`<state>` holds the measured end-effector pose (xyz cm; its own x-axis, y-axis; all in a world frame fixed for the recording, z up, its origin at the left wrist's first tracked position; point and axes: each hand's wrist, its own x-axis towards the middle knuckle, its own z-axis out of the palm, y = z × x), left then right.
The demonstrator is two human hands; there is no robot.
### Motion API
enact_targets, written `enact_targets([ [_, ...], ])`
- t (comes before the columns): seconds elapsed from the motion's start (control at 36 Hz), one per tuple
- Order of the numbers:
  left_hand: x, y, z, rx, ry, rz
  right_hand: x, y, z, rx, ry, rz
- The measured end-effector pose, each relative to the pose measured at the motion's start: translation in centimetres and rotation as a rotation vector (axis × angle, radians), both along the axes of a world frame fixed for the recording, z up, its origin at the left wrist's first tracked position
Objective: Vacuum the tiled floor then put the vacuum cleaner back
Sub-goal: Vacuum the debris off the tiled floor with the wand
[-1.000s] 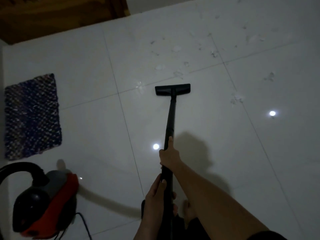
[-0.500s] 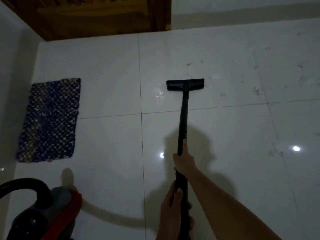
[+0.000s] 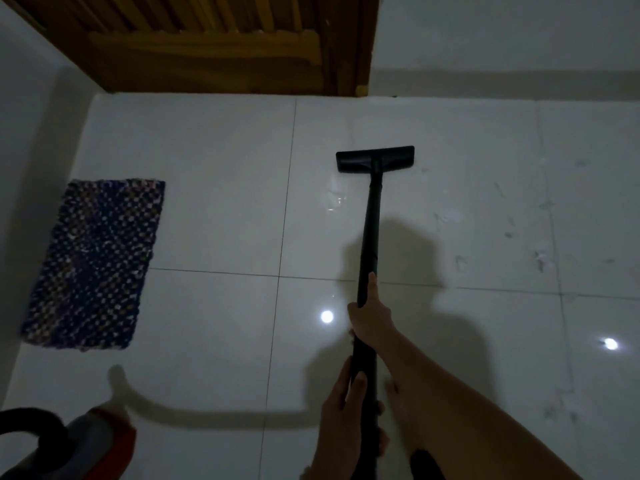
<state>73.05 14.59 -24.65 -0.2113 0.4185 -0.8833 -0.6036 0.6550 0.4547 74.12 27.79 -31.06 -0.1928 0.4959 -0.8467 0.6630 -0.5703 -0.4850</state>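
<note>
Tiles (image 3: 214,209) were glossy white squares with thin dark grout lines, shiny enough to throw back a couple of round light spots. We had the black vacuum wand (image 3: 370,237), a straight smooth tube, gripped in both hands: our right hand (image 3: 369,315) wrapped around it about halfway up with the thumb lying along the tube, and our left hand (image 3: 341,420) clamped on it lower down, closer to us. At the far end the flat, wide black floor nozzle (image 3: 375,159) sat flat on a tile, not far from the wooden door (image 3: 214,39) with its slatted, ribbed panel. Off to the right of the nozzle the floor had pale scraps of debris (image 3: 540,261) scattered about, looking like torn fluff or paper, hard to tell which. On the left lay a rectangular woven mat (image 3: 93,265), bumpy checkered weave in dark blue with light flecks, up near the wall. The vacuum's canister (image 3: 79,448), rounded, grey and red plastic with a black hose (image 3: 20,420) curving out of it, sat in the bottom left corner, blurry. We couldn't see inside the canister at all.
</note>
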Motion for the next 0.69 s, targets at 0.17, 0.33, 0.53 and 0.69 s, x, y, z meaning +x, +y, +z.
enact_targets([
  [0.17,0.0,7.3,-0.2,0.028,0.044,-0.038,-0.3,6.8,0.4,0.073,0.01,-0.012],
  [0.33,-0.1,11.9,1.0,0.094,-0.001,-0.045,0.0,11.4,1.2,0.128,0.013,-0.05],
  [0.53,1.2,15.2,2.1,0.085,-0.002,-0.102,2.2,14.2,1.5,0.132,-0.001,-0.129],
  [0.69,3.0,16.9,2.7,0.092,-0.03,-0.101,4.5,15.8,1.7,0.139,-0.027,-0.154],
])
